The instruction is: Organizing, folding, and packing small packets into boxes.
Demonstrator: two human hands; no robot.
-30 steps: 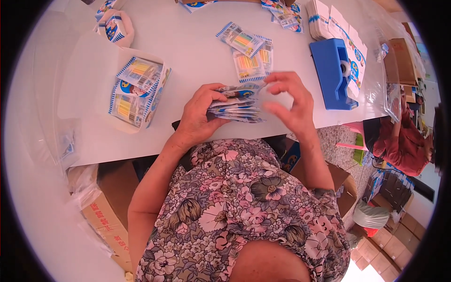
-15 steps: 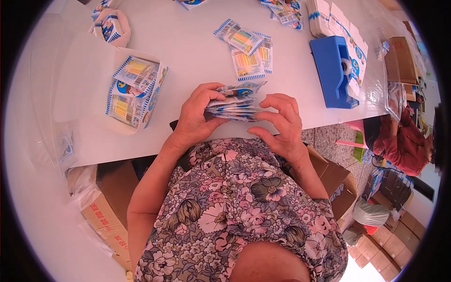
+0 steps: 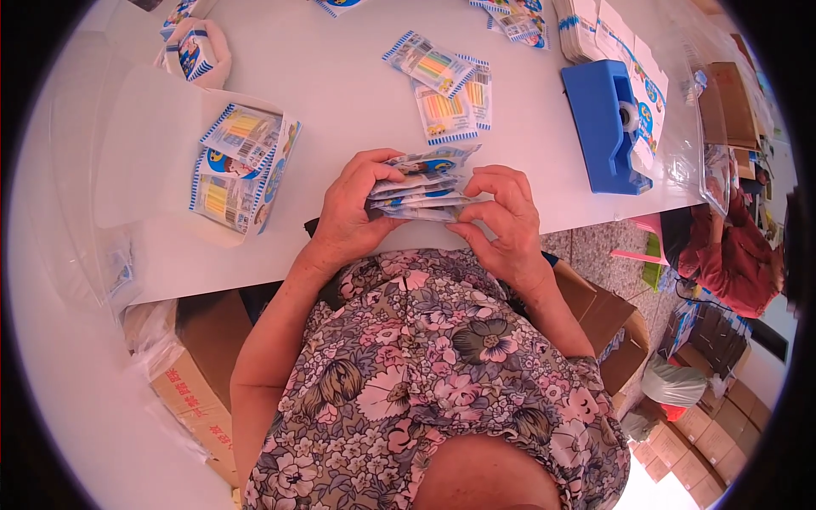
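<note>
- A stack of flat packets [image 3: 422,185] sits between both hands, just above the near edge of the white tabletop [image 3: 340,93].
- Most of the stack is hidden by the hands. Only the edges and the top packet show, so I cannot count the packets.
- The packets look thin and shiny, white with blue edges and a bit of colour on top.
- The left hand [image 3: 353,208] holds the left end of the stack. Its fingers [image 3: 380,163] are curled shut over the top.
- The right hand [image 3: 506,219] holds the right end, with its fingers bent and pinched on the edge.
- Just past the stack, a few loose packets [image 3: 442,85] lie flat on the tabletop, with coloured stripes inside.
- To the left stands a small open box [image 3: 238,170] full of the same packets.
- To the right is a blue tape holder [image 3: 603,119].
- More packets at the far edge are cut off by the picture's rim.
- Under the tabletop, brown cardboard boxes [image 3: 200,382] are partly hidden.
- At the far right, another person in red [image 3: 722,255] is mostly cut off.
</note>
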